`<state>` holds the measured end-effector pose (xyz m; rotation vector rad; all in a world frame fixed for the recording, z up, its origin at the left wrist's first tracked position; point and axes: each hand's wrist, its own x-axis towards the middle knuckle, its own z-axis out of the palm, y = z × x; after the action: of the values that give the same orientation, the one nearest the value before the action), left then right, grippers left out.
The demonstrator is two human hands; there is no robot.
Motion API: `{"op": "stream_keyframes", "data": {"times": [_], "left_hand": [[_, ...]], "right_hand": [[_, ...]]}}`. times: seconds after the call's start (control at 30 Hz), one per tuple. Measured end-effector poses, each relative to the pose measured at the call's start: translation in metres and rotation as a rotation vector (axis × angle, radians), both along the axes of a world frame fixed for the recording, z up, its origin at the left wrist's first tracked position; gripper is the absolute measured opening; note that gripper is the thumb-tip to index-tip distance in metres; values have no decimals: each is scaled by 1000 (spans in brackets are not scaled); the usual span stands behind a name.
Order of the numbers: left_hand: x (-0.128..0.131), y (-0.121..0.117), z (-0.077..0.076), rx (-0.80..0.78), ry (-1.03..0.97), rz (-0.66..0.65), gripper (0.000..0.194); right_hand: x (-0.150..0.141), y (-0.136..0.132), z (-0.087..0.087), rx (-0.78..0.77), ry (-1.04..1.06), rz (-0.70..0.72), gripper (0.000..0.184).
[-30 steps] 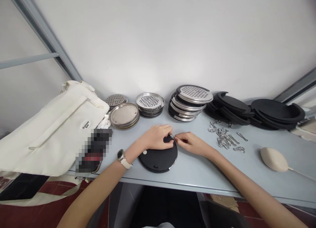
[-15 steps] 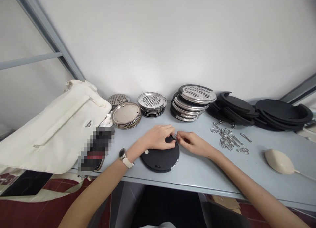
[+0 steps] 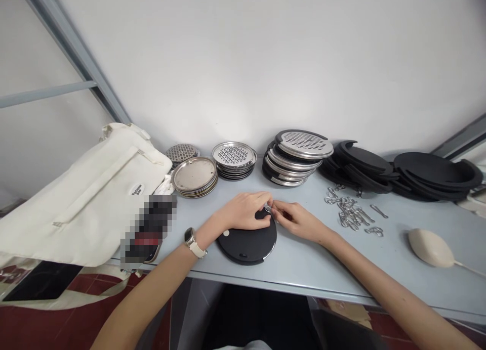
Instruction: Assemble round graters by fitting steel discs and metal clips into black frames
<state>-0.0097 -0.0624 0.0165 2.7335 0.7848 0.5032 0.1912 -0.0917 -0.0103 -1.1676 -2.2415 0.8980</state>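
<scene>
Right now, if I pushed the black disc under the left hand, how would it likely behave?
The black disc would probably slide rather than tip, since it lies low and flat on the table. It looks fairly stiff, showing no sag. The left hand on it may resist the push.

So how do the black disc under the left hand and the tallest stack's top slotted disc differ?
The black disc lies on the table; the slotted disc tops a stack. The black disc's upper face is dark; the slotted disc's is silver. The left hand rests on the black disc; no hand touches the slotted disc. Both are round.
</scene>
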Motion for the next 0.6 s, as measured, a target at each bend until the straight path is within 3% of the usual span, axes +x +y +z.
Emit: {"op": "stream_keyframes", "data": {"times": [0.6], "left_hand": [[0, 2, -3, -43, 10, 38, 16]], "right_hand": [[0, 1, -2, 30, -38, -17, 33]]}}
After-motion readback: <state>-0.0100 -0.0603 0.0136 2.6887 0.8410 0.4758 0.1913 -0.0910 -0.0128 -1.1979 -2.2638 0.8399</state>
